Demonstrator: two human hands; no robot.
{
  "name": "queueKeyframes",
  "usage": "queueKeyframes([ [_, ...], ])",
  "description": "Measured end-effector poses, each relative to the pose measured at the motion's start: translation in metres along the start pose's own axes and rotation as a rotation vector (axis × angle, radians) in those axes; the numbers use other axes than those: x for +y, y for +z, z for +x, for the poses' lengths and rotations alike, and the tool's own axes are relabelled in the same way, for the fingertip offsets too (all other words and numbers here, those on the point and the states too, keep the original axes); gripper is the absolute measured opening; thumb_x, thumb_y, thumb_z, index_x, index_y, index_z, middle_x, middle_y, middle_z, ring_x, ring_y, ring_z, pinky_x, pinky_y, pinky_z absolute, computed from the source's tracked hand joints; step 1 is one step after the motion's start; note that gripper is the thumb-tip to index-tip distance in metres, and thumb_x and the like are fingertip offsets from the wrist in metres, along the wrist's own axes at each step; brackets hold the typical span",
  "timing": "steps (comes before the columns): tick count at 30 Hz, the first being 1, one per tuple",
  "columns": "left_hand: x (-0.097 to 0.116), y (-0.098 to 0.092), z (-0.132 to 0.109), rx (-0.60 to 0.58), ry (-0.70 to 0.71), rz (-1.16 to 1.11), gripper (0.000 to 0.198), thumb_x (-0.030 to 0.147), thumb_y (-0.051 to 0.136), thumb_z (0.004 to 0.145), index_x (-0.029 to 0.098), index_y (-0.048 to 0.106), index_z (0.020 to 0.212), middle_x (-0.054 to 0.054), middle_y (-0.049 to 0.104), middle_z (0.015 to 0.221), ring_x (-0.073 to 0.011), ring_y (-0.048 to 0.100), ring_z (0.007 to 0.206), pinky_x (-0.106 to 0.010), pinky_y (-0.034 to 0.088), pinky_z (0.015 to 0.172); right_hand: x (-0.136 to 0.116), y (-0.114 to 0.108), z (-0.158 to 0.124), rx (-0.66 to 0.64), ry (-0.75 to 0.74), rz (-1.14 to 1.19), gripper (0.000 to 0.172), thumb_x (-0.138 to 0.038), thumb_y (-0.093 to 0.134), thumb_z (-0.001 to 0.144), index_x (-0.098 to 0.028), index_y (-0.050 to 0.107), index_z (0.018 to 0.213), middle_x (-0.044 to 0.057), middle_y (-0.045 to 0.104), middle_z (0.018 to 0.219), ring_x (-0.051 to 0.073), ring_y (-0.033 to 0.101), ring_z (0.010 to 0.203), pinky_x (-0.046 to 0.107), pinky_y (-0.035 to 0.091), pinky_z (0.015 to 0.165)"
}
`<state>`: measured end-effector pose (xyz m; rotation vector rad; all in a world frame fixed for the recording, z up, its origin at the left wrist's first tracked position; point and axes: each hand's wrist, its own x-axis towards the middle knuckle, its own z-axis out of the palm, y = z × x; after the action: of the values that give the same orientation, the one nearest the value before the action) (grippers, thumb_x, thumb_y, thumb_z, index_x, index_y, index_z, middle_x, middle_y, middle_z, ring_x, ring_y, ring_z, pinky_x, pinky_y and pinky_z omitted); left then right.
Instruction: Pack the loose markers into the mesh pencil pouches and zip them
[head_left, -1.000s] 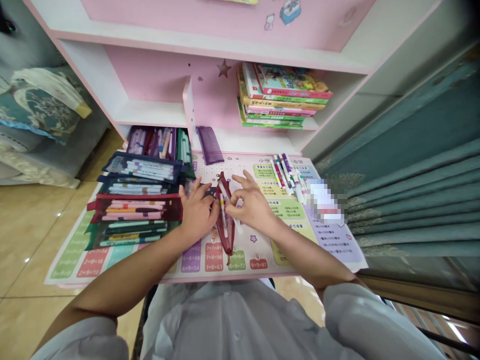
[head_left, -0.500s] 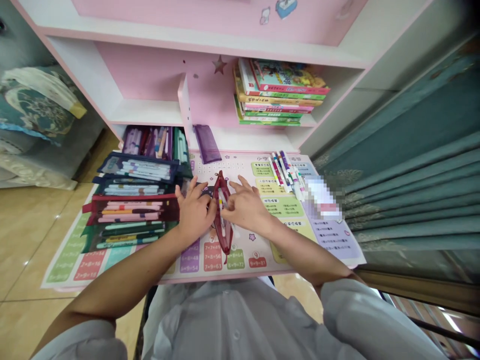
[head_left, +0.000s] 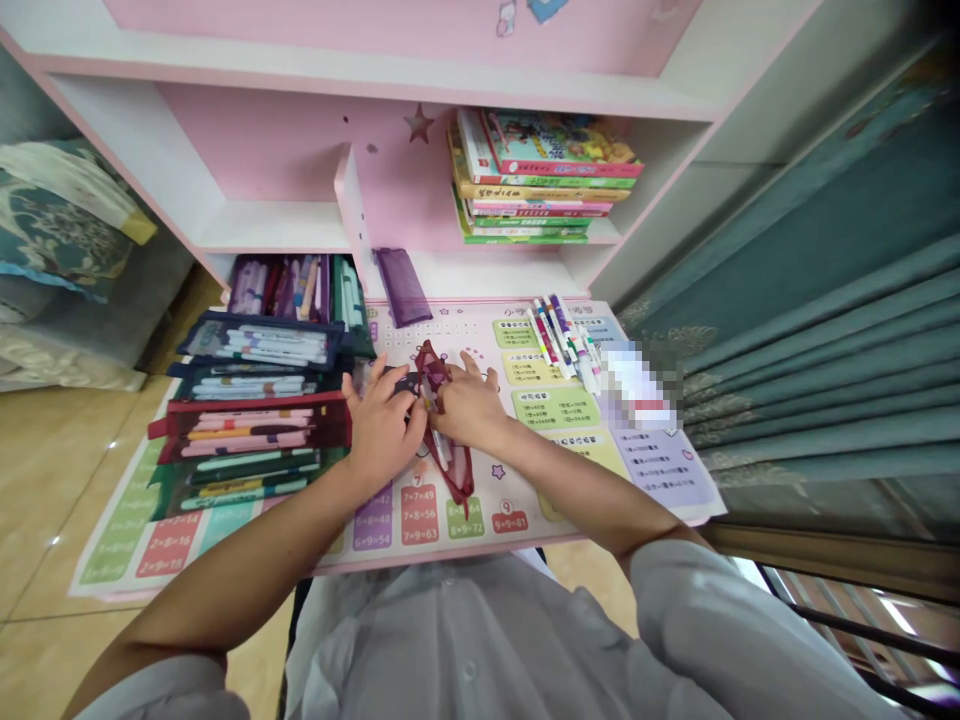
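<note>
A dark red mesh pencil pouch (head_left: 459, 478) lies lengthwise on the desk in front of me, its zipped side spread apart. White marker pens (head_left: 442, 448) show in its opening. At the pouch's left edge, my left hand (head_left: 381, 425) pinches the mesh with thumb and forefinger, the other fingers raised. My right hand (head_left: 471, 405) bends over the upper half of the opening, its fingers closed on a marker there; the fingertips are partly hidden. Close to my left hand are filled mesh pouches, among them a red one (head_left: 255, 425) with pink pens.
Loose markers (head_left: 559, 335) lie at the right back beside a blurred white item (head_left: 637, 385). A flat purple pouch (head_left: 403, 287) leans near the shelf. Books (head_left: 540, 190) are stacked on the pink shelf. A blue pouch (head_left: 262, 340) lies on the left pile. Curtains (head_left: 810, 350) hang at right.
My right hand has moved up along the pouch, its fingers now lower into the opening. The pouch has tilted, its near end shifting right. The view has swung slightly right.
</note>
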<state>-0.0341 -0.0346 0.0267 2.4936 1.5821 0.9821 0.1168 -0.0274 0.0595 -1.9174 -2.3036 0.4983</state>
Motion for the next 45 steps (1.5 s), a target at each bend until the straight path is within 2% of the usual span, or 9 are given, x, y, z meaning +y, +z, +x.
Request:
queueKeyframes([
  [2,0.0,0.0,0.0,0.006,0.009,0.006,0.027,0.022,0.052,0.089,0.018,0.061,0.064,-0.009,0.067,0.125,-0.034,0.045,0.137,-0.066,0.014,0.113,0.002,-0.002,0.0,0.068,-0.035,0.101,0.022,-0.034,0.058,0.082,-0.018,0.074,0.082,0.015,0.055,0.14,0.039,0.027,0.145,0.066,0.027,0.11],
  [5,-0.001,0.0,0.0,0.005,0.011,0.011,0.027,0.022,0.051,0.089,0.018,0.061,0.065,-0.01,0.067,0.124,-0.0344,0.045,0.137,-0.066,0.015,0.112,0.011,-0.008,0.006,0.291,-0.123,0.262,0.016,-0.03,0.061,0.081,-0.019,0.071,0.074,0.01,0.057,0.138,0.03,0.036,0.143,0.051,0.032,0.114],
  [9,-0.001,0.0,0.0,0.001,-0.001,0.011,0.028,0.024,0.052,0.09,0.019,0.06,0.064,-0.009,0.068,0.123,-0.0334,0.044,0.137,-0.067,0.014,0.112,0.045,-0.022,0.024,0.548,-0.018,0.224,0.017,-0.03,0.06,0.083,-0.019,0.07,0.073,0.009,0.059,0.135,0.031,0.038,0.14,0.056,0.03,0.114],
  [15,-0.001,-0.001,0.0,-0.007,-0.011,-0.003,0.029,0.024,0.051,0.091,0.019,0.058,0.063,-0.008,0.068,0.124,-0.0335,0.043,0.138,-0.069,0.016,0.111,0.12,-0.039,0.05,0.46,0.499,-0.12,0.027,-0.022,0.056,0.081,-0.012,0.072,0.101,0.017,0.047,0.145,0.042,0.021,0.145,0.064,0.028,0.109],
  [20,-0.001,-0.002,0.0,-0.02,-0.017,-0.009,0.03,0.024,0.051,0.091,0.019,0.059,0.062,-0.008,0.067,0.124,-0.0336,0.043,0.138,-0.069,0.015,0.111,0.148,-0.035,0.058,0.249,0.706,-0.24,0.047,-0.027,0.053,0.083,-0.009,0.062,0.125,0.021,0.037,0.151,0.042,0.01,0.147,0.067,0.021,0.109],
  [33,0.001,-0.003,0.001,-0.028,-0.042,-0.026,0.029,0.025,0.052,0.089,0.02,0.063,0.063,-0.008,0.067,0.124,-0.0336,0.044,0.138,-0.067,0.012,0.114,0.153,-0.027,0.064,0.189,0.727,-0.251,0.045,-0.026,0.052,0.081,-0.008,0.065,0.12,0.023,0.035,0.152,0.042,0.008,0.147,0.07,0.021,0.106],
  [37,0.001,-0.003,0.001,-0.024,-0.047,-0.036,0.029,0.024,0.053,0.089,0.02,0.064,0.062,-0.007,0.067,0.124,-0.034,0.043,0.138,-0.067,0.01,0.115,0.147,-0.028,0.062,0.259,0.662,-0.226,0.044,-0.031,0.058,0.078,-0.008,0.067,0.115,0.022,0.04,0.15,0.042,0.012,0.147,0.07,0.021,0.106],
  [41,0.0,-0.003,0.0,-0.023,-0.032,-0.023,0.031,0.024,0.052,0.09,0.019,0.062,0.061,-0.007,0.068,0.123,-0.0332,0.044,0.137,-0.066,0.011,0.115,0.12,-0.035,0.053,0.411,0.506,-0.11,0.029,-0.032,0.059,0.075,-0.013,0.073,0.093,0.017,0.044,0.149,0.041,0.018,0.146,0.072,0.022,0.106],
  [45,-0.001,-0.002,0.0,-0.021,-0.029,-0.01,0.031,0.024,0.052,0.09,0.019,0.061,0.062,-0.007,0.068,0.123,-0.0334,0.044,0.137,-0.066,0.013,0.114,0.072,-0.045,0.028,0.44,0.284,0.143,0.017,-0.03,0.06,0.071,-0.017,0.069,0.064,0.012,0.051,0.145,0.039,0.025,0.146,0.066,0.028,0.109],
])
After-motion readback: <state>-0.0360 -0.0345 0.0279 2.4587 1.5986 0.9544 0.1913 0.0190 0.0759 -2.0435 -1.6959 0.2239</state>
